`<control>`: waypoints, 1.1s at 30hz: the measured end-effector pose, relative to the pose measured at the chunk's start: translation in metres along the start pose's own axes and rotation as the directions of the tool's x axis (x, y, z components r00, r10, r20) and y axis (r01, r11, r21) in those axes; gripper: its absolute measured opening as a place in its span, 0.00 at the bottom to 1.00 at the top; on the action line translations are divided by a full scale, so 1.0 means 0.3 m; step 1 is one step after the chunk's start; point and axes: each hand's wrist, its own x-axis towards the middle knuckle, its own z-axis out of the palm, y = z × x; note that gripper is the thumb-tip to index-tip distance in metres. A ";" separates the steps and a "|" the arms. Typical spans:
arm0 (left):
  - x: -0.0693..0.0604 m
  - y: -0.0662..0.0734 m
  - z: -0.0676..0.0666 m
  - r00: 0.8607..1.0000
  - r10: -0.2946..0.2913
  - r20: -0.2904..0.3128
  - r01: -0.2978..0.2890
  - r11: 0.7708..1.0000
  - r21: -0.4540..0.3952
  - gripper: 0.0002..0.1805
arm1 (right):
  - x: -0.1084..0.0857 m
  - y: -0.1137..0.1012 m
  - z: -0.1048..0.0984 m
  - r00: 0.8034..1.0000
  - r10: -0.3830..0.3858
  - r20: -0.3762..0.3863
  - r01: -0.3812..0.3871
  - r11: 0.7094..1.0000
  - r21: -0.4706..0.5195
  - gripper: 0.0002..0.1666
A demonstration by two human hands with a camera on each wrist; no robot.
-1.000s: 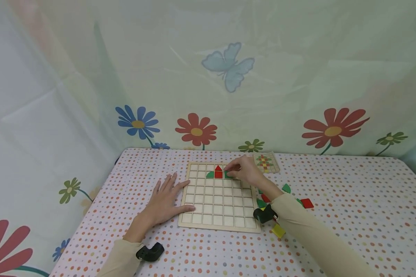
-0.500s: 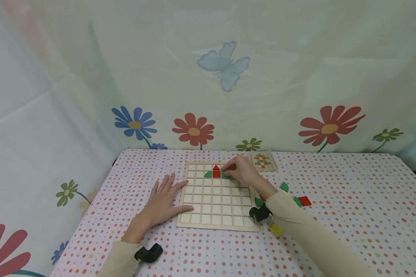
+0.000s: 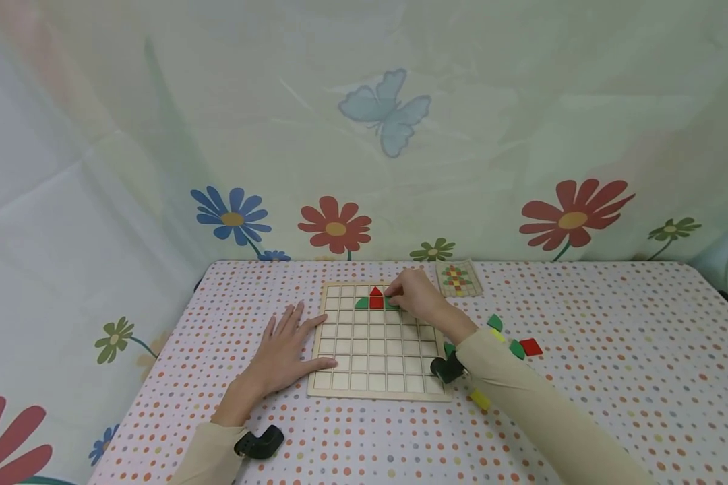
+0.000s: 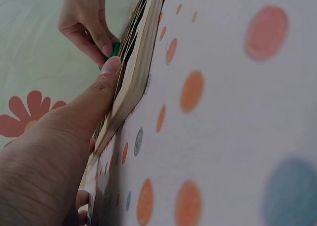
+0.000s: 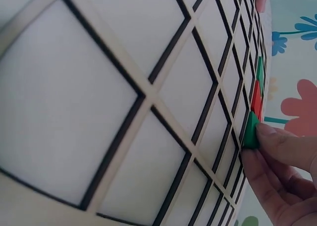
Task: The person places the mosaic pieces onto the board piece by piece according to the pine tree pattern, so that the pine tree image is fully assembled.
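Observation:
A wooden grid board (image 3: 369, 347) lies on the dotted table. Near its far edge sit a red triangle (image 3: 376, 292), a red square (image 3: 376, 303) below it and a green quarter-round piece (image 3: 362, 303) to the left. My right hand (image 3: 418, 296) pinches another green piece (image 5: 251, 131) between thumb and fingers at the cell right of the red square. My left hand (image 3: 279, 357) lies spread at the board's left edge, its thumb and a finger touching the frame.
A small pattern card (image 3: 459, 279) lies behind the board's right corner. Right of the board are loose pieces: green ones (image 3: 495, 322), a red square (image 3: 530, 347) and yellow ones (image 3: 480, 399), partly beside the right sleeve. A floral curtain (image 3: 491, 135) hangs behind the table.
The head view has shifted slightly. My right hand stays at the same cell with the green piece, and my left hand keeps its place on the board's edge.

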 end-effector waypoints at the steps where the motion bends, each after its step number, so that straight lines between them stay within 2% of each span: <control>1: -0.001 -0.001 0.000 1.000 0.002 0.000 -0.002 1.000 0.000 0.50 | 0.000 -0.003 0.000 1.000 0.000 0.001 0.000 1.000 -0.006 0.09; 17: 0.000 0.001 -0.003 1.000 -0.005 -0.001 0.005 1.000 -0.004 0.50 | 0.010 -0.019 0.009 0.998 -0.049 0.047 0.056 0.985 -0.163 0.09; 21: 0.002 0.007 -0.005 1.000 0.000 0.002 0.000 1.000 -0.008 0.50 | -0.004 0.002 -0.001 0.996 -0.080 0.043 0.085 0.988 -0.129 0.09; 24: 0.002 0.008 -0.005 1.000 -0.001 0.002 0.001 1.000 -0.012 0.50 | -0.028 0.020 -0.026 0.993 -0.092 0.072 0.096 0.994 -0.050 0.11; 28: 0.001 0.004 -0.002 1.000 -0.003 0.002 0.003 1.000 -0.012 0.50 | -0.081 0.022 -0.077 0.983 -0.085 0.165 0.087 0.996 0.000 0.17; 30: 0.001 0.002 0.000 1.000 -0.004 0.001 0.004 1.000 -0.007 0.50 | -0.118 0.014 -0.106 0.975 -0.085 0.203 0.090 0.996 -0.016 0.19; 33: -0.001 0.003 0.000 1.000 -0.003 -0.002 0.003 1.000 -0.011 0.50 | -0.185 0.004 -0.147 0.965 -0.117 0.234 0.135 0.989 -0.060 0.19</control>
